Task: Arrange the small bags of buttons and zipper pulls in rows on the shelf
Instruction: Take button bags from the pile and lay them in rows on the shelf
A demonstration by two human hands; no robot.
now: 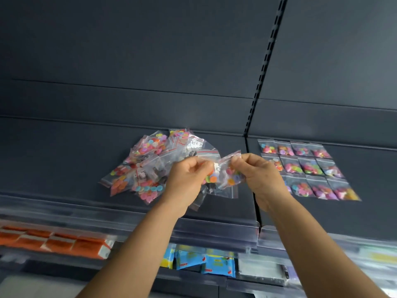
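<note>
A loose pile of small clear bags (148, 166) with coloured buttons and dark zipper pulls lies on the dark shelf (64, 160), left of the upright. My left hand (187, 181) pinches a bunch of bags (209, 178) above the pile's right edge. Beside it, my right hand (261, 175) pinches the top edge of one bag of coloured buttons (231, 177). On the right shelf section, several button bags (305, 168) lie flat in three neat rows.
A slotted black upright (265, 67) divides the two shelf sections. A clear plastic strip (107, 220) runs along the shelf's front edge. Below it sit orange packs (53, 241) at left and blue and yellow packets (202, 262) in the middle.
</note>
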